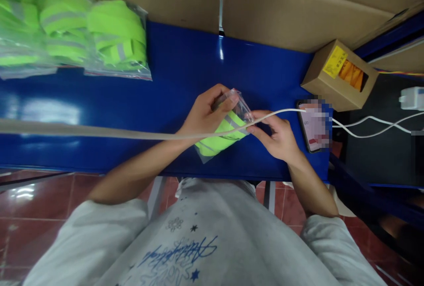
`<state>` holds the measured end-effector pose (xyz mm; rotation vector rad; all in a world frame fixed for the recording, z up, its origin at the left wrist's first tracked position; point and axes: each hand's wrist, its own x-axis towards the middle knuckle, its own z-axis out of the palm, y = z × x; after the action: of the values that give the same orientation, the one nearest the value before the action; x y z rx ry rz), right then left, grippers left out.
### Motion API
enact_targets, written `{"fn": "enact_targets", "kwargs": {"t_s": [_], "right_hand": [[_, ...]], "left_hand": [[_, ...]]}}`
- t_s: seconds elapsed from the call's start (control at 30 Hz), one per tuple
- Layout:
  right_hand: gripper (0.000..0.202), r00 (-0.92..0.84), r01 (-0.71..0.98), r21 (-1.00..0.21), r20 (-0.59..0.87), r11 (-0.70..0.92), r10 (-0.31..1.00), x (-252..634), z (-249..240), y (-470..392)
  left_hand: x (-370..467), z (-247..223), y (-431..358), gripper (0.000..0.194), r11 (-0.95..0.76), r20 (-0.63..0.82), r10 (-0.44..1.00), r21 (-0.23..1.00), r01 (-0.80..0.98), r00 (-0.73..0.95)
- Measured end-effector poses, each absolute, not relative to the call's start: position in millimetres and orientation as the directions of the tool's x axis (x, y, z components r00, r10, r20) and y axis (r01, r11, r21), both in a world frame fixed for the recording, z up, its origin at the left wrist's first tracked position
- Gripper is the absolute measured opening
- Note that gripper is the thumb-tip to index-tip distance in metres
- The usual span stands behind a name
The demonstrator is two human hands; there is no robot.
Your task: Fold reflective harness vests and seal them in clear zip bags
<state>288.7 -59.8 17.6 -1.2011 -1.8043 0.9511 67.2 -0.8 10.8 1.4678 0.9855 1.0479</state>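
Note:
A clear plastic bag with a folded neon-yellow reflective item inside is held at a tilt above the blue table. My left hand grips its upper left part, thumb across the plastic. At the bag's right edge, my right hand pinches the plastic between thumb and fingers. A white cable crosses the view in front of the bag and my left wrist.
Several bagged neon-yellow items lie at the back left. An open cardboard box with orange contents stands at the right, above a phone. More white cables run right over a black surface.

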Motion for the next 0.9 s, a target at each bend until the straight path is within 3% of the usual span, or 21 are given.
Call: {"fn": "enact_targets", "kwargs": {"t_s": [0.17, 0.27, 0.43, 0.53, 0.73, 0.9], "right_hand": [[0.031, -0.513, 0.227, -0.967, -0.016, 0.117, 0.858, 293, 11, -58], [0.033, -0.59, 0.185, -0.981, -0.06, 0.062, 0.805, 292, 10, -55], [0.016, -0.363, 0.146, -0.978, 0.084, 0.146, 0.928, 287, 14, -50], [0.019, -0.244, 0.163, -0.967, 0.153, 0.196, 0.958, 287, 15, -47], [0.041, -0.127, 0.163, -0.986, -0.055, -0.034, 0.99, 291, 6, -42], [0.045, -0.074, 0.177, -0.983, -0.061, -0.047, 0.995, 288, -5, -39]], "left_hand": [[67, 14, -8, 0.042, -0.119, 0.08, 0.934, 0.988, 0.094, 0.348], [68, 15, -11, 0.04, -0.099, 0.052, 0.922, 0.99, 0.104, 0.384], [68, 17, -7, 0.045, -0.028, 0.031, 0.953, 0.999, -0.015, 0.302], [65, 22, -3, 0.048, 0.134, -0.091, 0.938, 0.985, -0.107, 0.336], [55, 14, 15, 0.029, 0.387, -0.274, 0.869, 0.896, -0.219, 0.411], [52, 2, 23, 0.033, 0.306, -0.212, 0.912, 0.922, -0.239, 0.35]]}}
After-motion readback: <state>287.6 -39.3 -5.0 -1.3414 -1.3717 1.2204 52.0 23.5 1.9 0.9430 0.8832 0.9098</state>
